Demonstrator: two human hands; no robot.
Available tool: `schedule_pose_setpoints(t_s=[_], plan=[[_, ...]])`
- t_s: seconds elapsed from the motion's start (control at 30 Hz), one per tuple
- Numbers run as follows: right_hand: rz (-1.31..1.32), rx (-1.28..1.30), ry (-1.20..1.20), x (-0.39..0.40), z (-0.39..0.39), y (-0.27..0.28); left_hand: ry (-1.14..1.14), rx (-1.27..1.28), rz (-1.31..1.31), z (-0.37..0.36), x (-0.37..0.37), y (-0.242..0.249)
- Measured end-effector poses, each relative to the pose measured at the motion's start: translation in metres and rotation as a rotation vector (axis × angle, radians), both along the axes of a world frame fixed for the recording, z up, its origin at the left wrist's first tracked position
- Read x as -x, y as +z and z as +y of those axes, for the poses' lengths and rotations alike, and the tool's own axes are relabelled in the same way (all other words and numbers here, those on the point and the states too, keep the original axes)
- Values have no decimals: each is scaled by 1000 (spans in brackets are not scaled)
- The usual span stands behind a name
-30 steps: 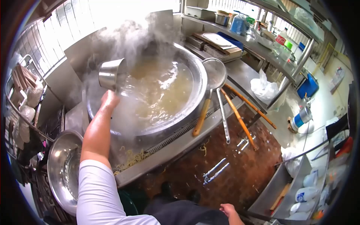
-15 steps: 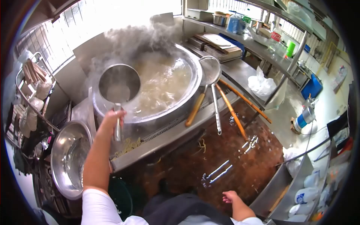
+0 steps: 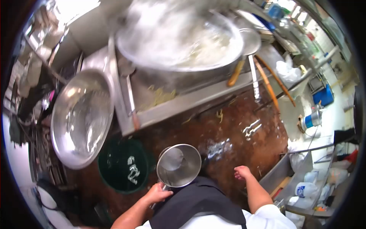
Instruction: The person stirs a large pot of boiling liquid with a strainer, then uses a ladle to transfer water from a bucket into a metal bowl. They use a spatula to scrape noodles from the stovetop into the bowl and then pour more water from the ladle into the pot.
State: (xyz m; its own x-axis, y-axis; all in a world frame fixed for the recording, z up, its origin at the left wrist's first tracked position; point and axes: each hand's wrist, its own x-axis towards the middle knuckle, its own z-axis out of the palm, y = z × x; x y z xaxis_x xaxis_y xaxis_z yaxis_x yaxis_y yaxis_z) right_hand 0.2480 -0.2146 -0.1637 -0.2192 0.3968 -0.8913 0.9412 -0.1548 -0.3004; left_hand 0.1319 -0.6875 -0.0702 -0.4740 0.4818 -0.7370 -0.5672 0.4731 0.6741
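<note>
The left hand (image 3: 158, 194) grasps the handle of the scoop (image 3: 179, 165), held in front of the dark apron (image 3: 190, 200), while the right hand (image 3: 241, 173) is loosely clenched on nothing, well apart from it. Beyond the scoop, to the left, stand the green tub (image 3: 124, 164) and then the steel bowl (image 3: 82, 120), beside the worktop's (image 3: 171, 104) left edge. Scraps (image 3: 162, 96) lie near its front edge; farther back sits the steaming pan (image 3: 179, 69), the strainer (image 3: 250, 41) at its right rim.
</note>
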Motion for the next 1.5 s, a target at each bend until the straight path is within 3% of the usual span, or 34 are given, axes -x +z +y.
schedule_pose_setpoints(t_s=[0.07, 0.13, 0.17, 0.2, 0.27, 0.37, 0.4, 0.53, 0.63, 0.73, 0.8, 0.93, 1.03, 1.27, 1.33, 1.43, 1.5], plan=[[-39, 139, -8, -9, -43, -9, 112, 89, -150, -49, -31, -20], [-96, 292, 147, -16, -86, -20, 323, 154, -219, -101, -70, -59], [-136, 233, 313, -18, -106, -22, 412, 225, -220, -123, -84, -79], [-147, 245, 321, -14, -134, -9, 484, 295, -217, -142, -91, -94], [-40, 117, 521, 2, -178, 22, 589, 482, -114, -176, -92, -133], [-29, 133, 510, 12, -202, 37, 581, 703, 39, -217, -64, -184], [-12, 127, 533, 11, -204, 38, 459, 818, 89, -241, -66, -231], [37, 39, 506, 0, -184, 30, 406, 1010, 176, -244, -19, -265], [-13, -88, 300, -17, -168, 27, 401, 909, 42, -238, 12, -304], [-112, -78, 345, -41, -153, 28, 361, 790, -131, -223, 28, -330], [-172, -90, 374, -56, -152, 28, 676, 319, -282, -217, 27, -335], [-273, -76, 366, -42, -167, 44, 788, 121, -315, -201, 15, -268], [-190, -49, 552, -33, -164, 30, 816, 26, -313, -200, -6, -220], [38, 1, 557, 45, -183, 45, 611, -56, -258, -197, -14, -107], [96, 18, 558, 47, -172, 32, 503, -83, -221, -185, -14, -63], [89, 101, 509, 49, -145, 8, 565, -138, -278, -156, -14, -3], [77, 162, 503, 41, -112, -38, 614, -203, -318, -131, -1, 52]])
